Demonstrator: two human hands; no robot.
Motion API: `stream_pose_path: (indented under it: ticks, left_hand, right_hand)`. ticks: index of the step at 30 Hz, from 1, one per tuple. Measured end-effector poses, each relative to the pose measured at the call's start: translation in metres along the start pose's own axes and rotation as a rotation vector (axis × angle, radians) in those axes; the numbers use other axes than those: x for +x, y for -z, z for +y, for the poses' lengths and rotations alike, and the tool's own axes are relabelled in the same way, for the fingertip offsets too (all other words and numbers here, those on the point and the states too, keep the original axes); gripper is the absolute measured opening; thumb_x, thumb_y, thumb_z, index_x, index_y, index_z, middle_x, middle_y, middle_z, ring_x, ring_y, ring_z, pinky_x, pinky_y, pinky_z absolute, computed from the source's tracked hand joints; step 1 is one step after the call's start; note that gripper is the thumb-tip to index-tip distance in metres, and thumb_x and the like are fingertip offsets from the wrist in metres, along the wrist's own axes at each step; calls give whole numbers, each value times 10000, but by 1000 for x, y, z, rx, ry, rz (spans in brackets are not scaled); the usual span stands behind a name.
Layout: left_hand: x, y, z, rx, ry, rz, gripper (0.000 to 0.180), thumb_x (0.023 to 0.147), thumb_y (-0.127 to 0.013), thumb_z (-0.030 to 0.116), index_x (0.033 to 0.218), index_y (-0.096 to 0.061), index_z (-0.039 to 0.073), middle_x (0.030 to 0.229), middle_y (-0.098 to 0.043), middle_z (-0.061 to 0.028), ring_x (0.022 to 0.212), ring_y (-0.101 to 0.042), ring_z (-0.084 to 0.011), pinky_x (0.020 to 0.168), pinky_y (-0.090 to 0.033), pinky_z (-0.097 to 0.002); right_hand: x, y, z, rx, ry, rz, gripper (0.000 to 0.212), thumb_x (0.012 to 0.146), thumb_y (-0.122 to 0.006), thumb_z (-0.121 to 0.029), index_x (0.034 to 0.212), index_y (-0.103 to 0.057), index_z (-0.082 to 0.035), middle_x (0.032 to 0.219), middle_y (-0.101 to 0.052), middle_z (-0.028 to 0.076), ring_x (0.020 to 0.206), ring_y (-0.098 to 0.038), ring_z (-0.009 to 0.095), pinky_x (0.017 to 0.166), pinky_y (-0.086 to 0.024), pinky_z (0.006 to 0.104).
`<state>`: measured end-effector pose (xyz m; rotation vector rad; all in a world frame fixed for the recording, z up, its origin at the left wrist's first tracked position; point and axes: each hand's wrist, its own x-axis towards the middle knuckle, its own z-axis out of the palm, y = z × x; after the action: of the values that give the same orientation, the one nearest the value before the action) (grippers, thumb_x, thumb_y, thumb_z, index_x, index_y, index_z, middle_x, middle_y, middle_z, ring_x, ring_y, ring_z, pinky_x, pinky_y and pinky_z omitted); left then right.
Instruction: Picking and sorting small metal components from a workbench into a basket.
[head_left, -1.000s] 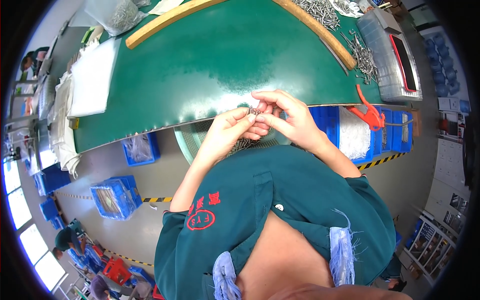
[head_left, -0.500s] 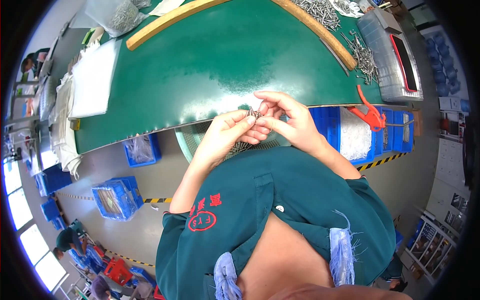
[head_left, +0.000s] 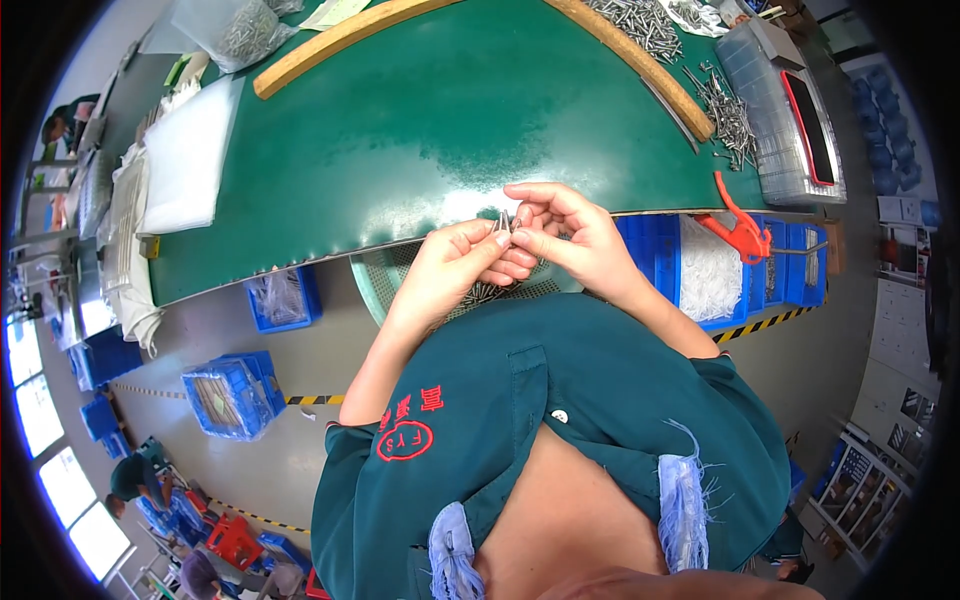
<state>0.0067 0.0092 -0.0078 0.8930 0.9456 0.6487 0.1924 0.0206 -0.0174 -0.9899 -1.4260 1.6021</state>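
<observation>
My left hand (head_left: 448,265) is closed on a few slim, shiny metal pins (head_left: 505,222), whose tips stick up between thumb and forefinger. Close against it, my right hand (head_left: 580,243) has thumb and fingers drawn together at the same pins, its forefinger arched above. What exactly the right fingertips grip is too small to make out. Both hands are at the near edge of the green table (head_left: 380,130). Under them, partly hidden by hands and shirt, is a pale green mesh basket (head_left: 371,292) with more metal pins (head_left: 482,293) inside.
Two wooden strips (head_left: 330,50) (head_left: 640,65) lie on the table. Heaps of metal pins (head_left: 728,120), a clear plastic case (head_left: 760,100) and a phone (head_left: 808,125) are at right. A red-handled tool (head_left: 742,230) hangs by blue bins (head_left: 650,255). White sheets (head_left: 190,155) lie left.
The pins in my left fingers have shifted slightly and their tips now show more clearly. My right fingers have edged a little to the left.
</observation>
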Motion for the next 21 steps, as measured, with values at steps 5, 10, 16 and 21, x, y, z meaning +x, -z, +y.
stream_pose_path:
  ticks: [5,10,16,21]
  left_hand:
    - [2,2,-3,53,-25,28,247,938,-472,176,1001,-579,-37,896,-653,-120,807,-642,-164,719,-515,-253]
    - [6,5,-4,53,-87,67,242,938,-455,155,1006,-584,-39,870,-652,-96,785,-631,-135,703,-499,-239]
    - [1,14,-9,60,-131,155,268,939,-455,179,1029,-575,-44,900,-655,-117,787,-628,-140,714,-499,-246]
    - [4,14,-10,51,-134,128,248,934,-479,167,1029,-575,-40,896,-659,-120,761,-636,-146,706,-514,-244]
  right_hand:
    - [2,1,3,27,11,3,368,839,-606,-75,1198,-534,-39,924,-568,5,784,-517,43,689,-429,177]
    - [12,6,6,242,-40,-2,340,850,-592,-59,1180,-529,-10,961,-584,37,866,-556,86,779,-462,219]
    - [104,106,-24,-547,384,483,308,855,-603,-170,1126,-577,-25,912,-623,23,828,-572,85,750,-458,228]
    - [169,215,-20,-1028,411,868,337,809,-615,-157,1117,-568,-29,889,-639,90,792,-605,176,708,-483,294]
